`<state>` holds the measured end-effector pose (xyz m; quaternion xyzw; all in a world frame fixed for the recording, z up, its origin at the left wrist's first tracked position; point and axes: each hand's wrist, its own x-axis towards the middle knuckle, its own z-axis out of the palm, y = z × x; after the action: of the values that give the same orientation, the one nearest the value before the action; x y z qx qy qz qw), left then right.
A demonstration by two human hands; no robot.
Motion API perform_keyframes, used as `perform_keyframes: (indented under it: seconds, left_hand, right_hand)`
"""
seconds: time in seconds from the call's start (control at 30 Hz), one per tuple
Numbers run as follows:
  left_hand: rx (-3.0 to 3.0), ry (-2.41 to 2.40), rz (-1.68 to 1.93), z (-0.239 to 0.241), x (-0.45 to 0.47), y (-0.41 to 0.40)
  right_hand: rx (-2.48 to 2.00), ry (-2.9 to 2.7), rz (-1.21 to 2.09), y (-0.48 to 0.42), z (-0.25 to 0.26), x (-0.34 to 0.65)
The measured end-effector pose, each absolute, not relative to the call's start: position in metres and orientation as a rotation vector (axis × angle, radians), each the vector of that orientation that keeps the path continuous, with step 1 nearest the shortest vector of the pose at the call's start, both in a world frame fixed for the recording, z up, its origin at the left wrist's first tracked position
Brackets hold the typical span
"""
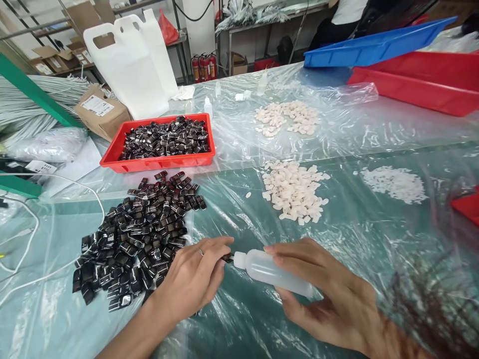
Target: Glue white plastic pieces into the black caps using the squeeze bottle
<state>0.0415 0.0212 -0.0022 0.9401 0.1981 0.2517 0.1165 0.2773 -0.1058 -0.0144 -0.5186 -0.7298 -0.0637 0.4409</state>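
Work table (239,324): green surface, covered with creased clear plastic sheeting. At its far right, a red plastic tray (415,92) with a blue plastic tray (374,50) resting tilted against it. At the far left, a white plastic jerrycan (129,70) stands upright beside a labelled cardboard carton (103,113), which sits at a tilt. In front of these, a second, smaller red tray (164,162) is filled with glossy black parts. A loose heap of black parts (134,239) lies on the sheeting, just in front of that tray.

Right hand (335,294): closed around a translucent squeeze bottle (277,271), fingers above, thumb below. Left hand (196,274): beside the loose black heap, thumb and fingers pinched together on a small black piece, mostly hidden.

Beyond the hands, a heap of cream oval pieces (295,192) lies near the middle of the table; a flatter heap of white pieces (394,184) lies to its right.

The squeeze bottle is held nearly level, above the sheeting, between the two hands; its nozzle points at the black piece (227,258). Contact between nozzle and piece cannot be determined.
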Motion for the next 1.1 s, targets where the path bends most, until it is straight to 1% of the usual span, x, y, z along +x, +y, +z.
perform_keyframes:
  seconds: [0.33, 0.53, 0.63, 0.73, 0.8, 0.87, 0.93, 1.1]
  left_hand:
    - [2.761, 0.575, 0.736, -0.001, 0.043, 0.02]
    - [2.771, 0.564, 0.722, -0.003, 0.043, 0.021]
    - [2.754, 0.593, 0.751, -0.007, 0.043, 0.02]
    - [2.722, 0.652, 0.768, -0.008, 0.042, 0.018]
    - [2.683, 0.688, 0.788, -0.007, 0.039, 0.016]
    - [2.64, 0.715, 0.816, -0.006, 0.037, 0.015]
    - [2.57, 0.701, 0.812, -0.007, 0.035, 0.015]
    - [2.279, 0.568, 0.744, -0.014, 0.038, 0.02]
  right_hand:
    - [-1.248, -1.939, -0.31, -0.117, -0.02, 0.276]
    - [-1.237, -1.908, -0.236, -0.117, -0.022, 0.276]
    - [-1.251, -1.675, -0.018, -0.11, -0.019, 0.274]
    - [-1.244, -1.327, 0.404, -0.1, -0.017, 0.272]
    - [-1.172, -1.131, 0.71, -0.093, -0.02, 0.272]
    - [-1.079, -1.012, 0.934, -0.087, -0.026, 0.273]
    - [-1.025, -0.978, 1.034, -0.083, -0.031, 0.275]
    - [-1.018, -0.993, 1.05, -0.08, -0.036, 0.276]
